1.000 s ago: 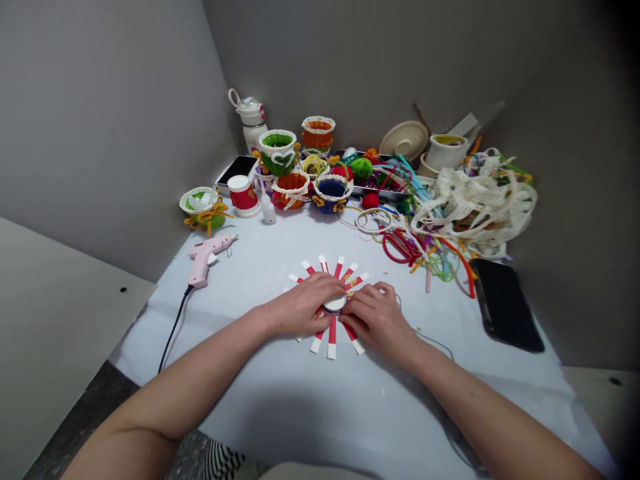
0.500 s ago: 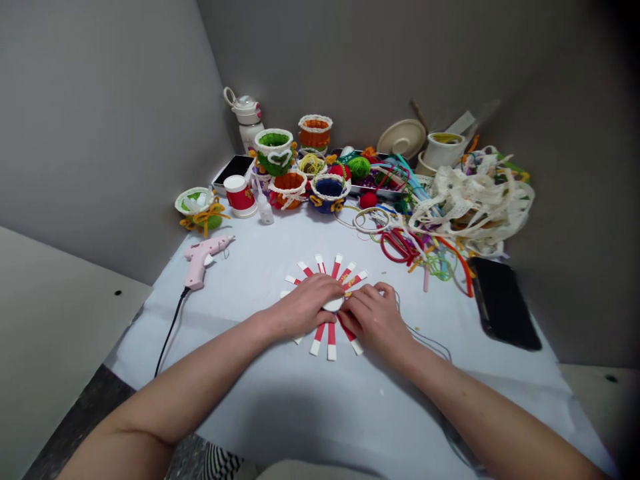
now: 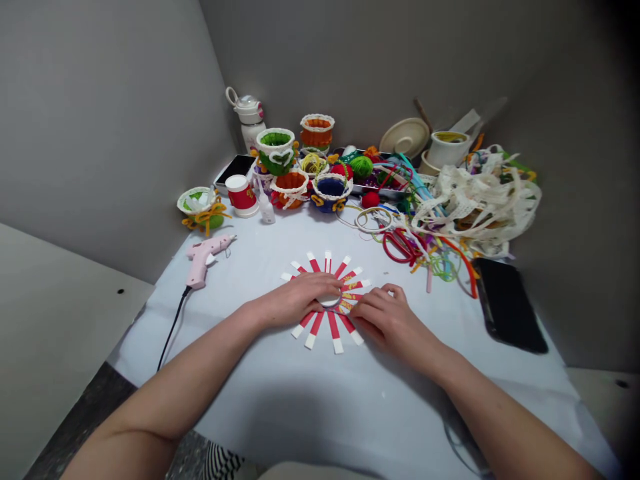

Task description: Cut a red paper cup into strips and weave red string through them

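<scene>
A cut paper cup [image 3: 334, 325] lies on the white-covered table, its red strips with white tips spread like rays around a round white base. My left hand [image 3: 299, 298] rests over the left part of the cup, its fingers and thumb gripping the base. At the right side, my right hand [image 3: 384, 312] has its fingers pinched together at the strips; its fingertips hold a strip near the lower right. A thin grey cord shows beneath my right forearm.
A pink glue gun [image 3: 201, 260] with a black cable lies left. Decorated cups [image 3: 330, 193], a small glue bottle [image 3: 267, 209] and a red paper cup [image 3: 242, 197] stand behind. Red scissors [image 3: 397, 247], white lace [image 3: 480, 200] and a black phone [image 3: 510, 303] are right.
The cut cup has turned, with its strips at new angles. My right hand has moved slightly right, showing more yellow-patterned strips. My left hand has shifted a little left.
</scene>
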The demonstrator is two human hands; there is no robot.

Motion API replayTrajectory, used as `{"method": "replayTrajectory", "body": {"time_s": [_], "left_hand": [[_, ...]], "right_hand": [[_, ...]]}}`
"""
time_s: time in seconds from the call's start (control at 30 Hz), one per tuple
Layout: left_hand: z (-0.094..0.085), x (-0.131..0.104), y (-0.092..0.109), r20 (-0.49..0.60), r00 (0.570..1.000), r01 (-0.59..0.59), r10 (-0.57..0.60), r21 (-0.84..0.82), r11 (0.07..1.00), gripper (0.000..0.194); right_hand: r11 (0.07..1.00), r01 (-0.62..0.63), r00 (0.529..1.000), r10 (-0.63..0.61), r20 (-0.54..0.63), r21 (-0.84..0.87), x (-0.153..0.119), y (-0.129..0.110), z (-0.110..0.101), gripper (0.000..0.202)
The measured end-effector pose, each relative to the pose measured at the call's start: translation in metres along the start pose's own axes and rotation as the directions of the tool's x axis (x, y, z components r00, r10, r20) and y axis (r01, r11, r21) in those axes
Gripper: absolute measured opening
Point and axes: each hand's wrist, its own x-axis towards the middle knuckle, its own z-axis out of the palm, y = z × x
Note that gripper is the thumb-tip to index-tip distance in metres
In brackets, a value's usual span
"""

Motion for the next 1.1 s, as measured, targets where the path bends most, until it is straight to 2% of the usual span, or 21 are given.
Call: {"method": "replayTrajectory", "body": {"time_s": [0.13,0.27,0.47,0.7,0.83,0.97,1.1], "left_hand": [[-0.005,-0.003,0.002,0.041,0.998,0.043,-0.044,0.013,0.999,0.044],[-0.004,-0.001,0.010,0.044,0.997,0.067,-0.069,0.055,0.996,0.042],[0.008,0.005,0.007,-0.002,0.995,0.096,-0.097,0.108,0.990,0.041],[0.006,0.005,0.008,0.025,0.997,0.074,-0.076,0.080,0.994,0.037],[0.006,0.004,0.006,0.025,0.997,0.073,-0.074,0.050,0.996,0.040],[0.006,0.004,0.004,0.015,0.998,0.055,-0.056,0.041,0.998,0.041],[0.005,0.005,0.005,0.027,0.998,0.059,-0.060,0.045,0.997,0.041]], "right_hand": [[0.999,0.051,0.997,-0.051,0.060,0.007,-0.004,-0.004,-0.002,0.023],[1.000,0.001,0.987,0.003,0.160,-0.026,-0.011,-0.013,-0.008,0.024],[0.993,0.027,0.950,0.011,0.313,-0.118,-0.019,-0.025,-0.015,0.022],[0.991,0.032,0.905,0.025,0.424,-0.127,-0.022,-0.030,-0.019,0.024],[0.986,-0.018,0.920,0.082,0.383,-0.167,-0.026,-0.023,-0.022,0.023],[0.973,-0.103,0.959,0.152,0.241,-0.206,-0.026,-0.008,-0.021,0.021],[0.976,-0.164,0.980,0.178,0.092,-0.140,-0.015,0.008,-0.013,0.018]]}}
